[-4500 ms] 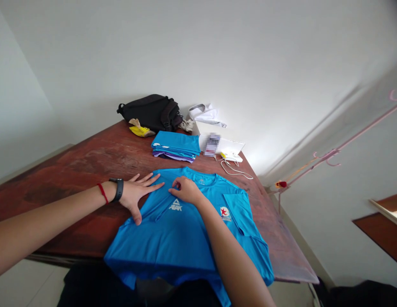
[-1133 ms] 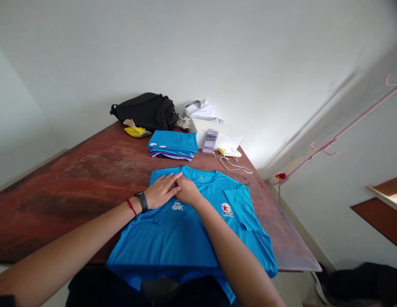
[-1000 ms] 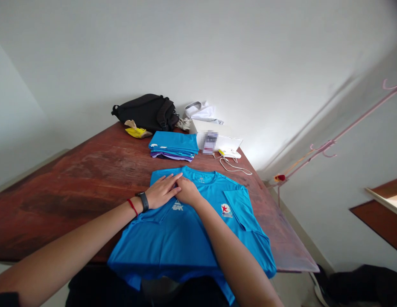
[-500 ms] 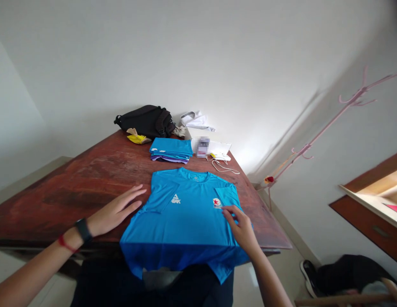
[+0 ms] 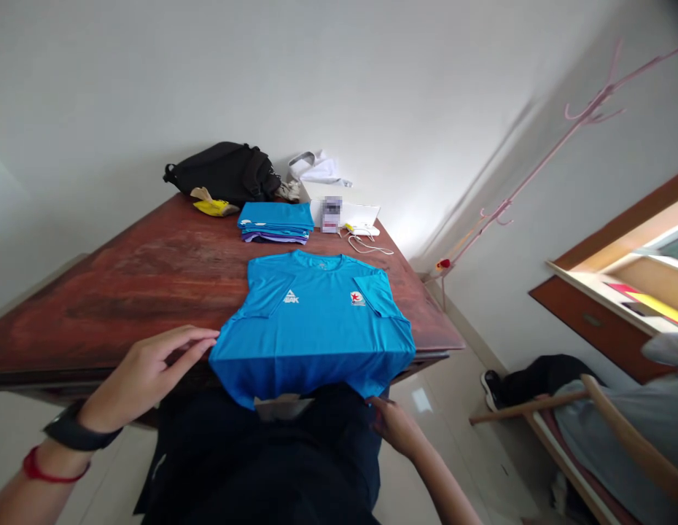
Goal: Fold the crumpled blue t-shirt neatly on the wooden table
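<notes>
Blue shirt (image 5: 311, 328) flat on table (image 5: 125, 277) | left hand (image 5: 145, 375) released at hem | right hand (image 5: 396, 426) pinching hem corner | black bag (image 5: 219, 171) shut

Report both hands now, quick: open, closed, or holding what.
Left hand: open, fingertips at the left edge of the blue shirt, gripping nothing.
Right hand: at the shirt's hanging hem; grip cannot be told.

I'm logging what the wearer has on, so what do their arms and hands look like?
Both forearms are bare, with no sleeves in view. The left hand has a black band at the wrist and a thin red string just behind it. The right hand wears nothing visible.
</notes>
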The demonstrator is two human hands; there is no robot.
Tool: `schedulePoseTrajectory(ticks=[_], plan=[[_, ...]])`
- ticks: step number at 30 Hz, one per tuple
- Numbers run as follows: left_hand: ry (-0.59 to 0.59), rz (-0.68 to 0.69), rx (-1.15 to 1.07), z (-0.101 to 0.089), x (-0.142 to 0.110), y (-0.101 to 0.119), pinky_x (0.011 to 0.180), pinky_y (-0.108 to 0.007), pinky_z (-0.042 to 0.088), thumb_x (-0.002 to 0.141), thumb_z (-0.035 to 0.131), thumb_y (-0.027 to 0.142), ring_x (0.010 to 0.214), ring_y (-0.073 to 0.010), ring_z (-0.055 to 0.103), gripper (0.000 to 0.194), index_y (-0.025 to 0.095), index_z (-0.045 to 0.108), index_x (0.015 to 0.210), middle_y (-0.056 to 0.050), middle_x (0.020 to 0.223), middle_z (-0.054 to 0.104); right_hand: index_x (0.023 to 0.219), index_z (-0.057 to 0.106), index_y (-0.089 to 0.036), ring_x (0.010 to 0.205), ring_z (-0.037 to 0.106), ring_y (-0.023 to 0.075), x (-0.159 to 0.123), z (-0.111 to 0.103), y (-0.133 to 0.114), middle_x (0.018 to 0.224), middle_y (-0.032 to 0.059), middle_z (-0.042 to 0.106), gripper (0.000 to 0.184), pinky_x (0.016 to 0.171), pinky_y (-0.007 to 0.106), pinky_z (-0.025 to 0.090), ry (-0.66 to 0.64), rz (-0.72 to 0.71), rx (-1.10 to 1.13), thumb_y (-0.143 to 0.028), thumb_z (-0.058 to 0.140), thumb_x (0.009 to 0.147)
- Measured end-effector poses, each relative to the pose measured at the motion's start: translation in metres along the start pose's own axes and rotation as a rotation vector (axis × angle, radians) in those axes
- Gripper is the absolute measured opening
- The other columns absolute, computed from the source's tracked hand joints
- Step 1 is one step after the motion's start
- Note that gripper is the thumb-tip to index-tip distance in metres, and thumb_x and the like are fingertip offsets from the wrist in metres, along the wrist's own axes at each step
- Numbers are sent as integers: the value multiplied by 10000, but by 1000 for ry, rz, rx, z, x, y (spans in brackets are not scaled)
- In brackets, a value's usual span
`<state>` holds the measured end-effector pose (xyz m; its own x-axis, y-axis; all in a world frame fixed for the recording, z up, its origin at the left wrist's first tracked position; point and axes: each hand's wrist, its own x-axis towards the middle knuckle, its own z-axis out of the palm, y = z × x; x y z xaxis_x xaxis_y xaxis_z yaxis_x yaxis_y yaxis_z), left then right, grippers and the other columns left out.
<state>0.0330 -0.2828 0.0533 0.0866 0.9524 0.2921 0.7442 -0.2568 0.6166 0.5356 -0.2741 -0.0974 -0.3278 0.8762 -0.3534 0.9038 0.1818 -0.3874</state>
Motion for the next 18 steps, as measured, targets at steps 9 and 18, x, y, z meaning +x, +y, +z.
schedulePoseTrajectory(ticks=[9, 18], plan=[[-45, 11, -84, 17, 12, 24, 952, -301, 532, 944, 516, 539, 1049, -235, 690, 372, 280, 740, 1090, -9, 1151, 743, 1174, 609, -262, 905, 683, 207, 19, 29, 22, 1045, 58, 657, 405, 802, 277, 467, 202, 44, -52, -77, 476, 840], [-128, 13, -130, 29, 13, 36, 1006, -318, 492, 970, 506, 496, 1101, -238, 657, 337, 300, 728, 1131, 0, 1175, 731, 1010, 689, -216, 854, 659, 235, 14, -21, -9, 978, 87, 609, 287, 759, 345, 493, 275, -184, 20, -211, 412, 933]])
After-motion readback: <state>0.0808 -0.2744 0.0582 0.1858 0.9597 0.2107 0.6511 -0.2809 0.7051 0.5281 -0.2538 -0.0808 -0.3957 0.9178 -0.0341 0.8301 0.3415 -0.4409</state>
